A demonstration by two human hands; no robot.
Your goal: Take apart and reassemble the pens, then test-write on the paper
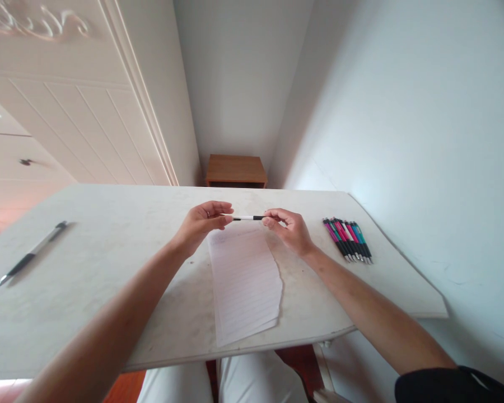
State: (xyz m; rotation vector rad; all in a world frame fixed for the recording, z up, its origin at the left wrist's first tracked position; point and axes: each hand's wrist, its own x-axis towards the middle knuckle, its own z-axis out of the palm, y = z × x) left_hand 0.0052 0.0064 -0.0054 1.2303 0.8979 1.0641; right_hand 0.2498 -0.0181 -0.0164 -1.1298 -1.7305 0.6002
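A thin black and white pen [247, 218] is held level between both hands above the far end of a torn sheet of lined paper [244, 282]. My left hand [204, 221] pinches the pen's left end with closed fingers. My right hand [286, 226] pinches the right end the same way. The paper lies flat on the white table [109, 263], its right edge ragged.
A row of several pink, teal and black pens [348, 239] lies to the right of my right hand. A single black and silver pen [31, 253] rests at the table's far left. A wooden stand [236, 170] sits against the back wall; a white wardrobe [67, 95] is on the left.
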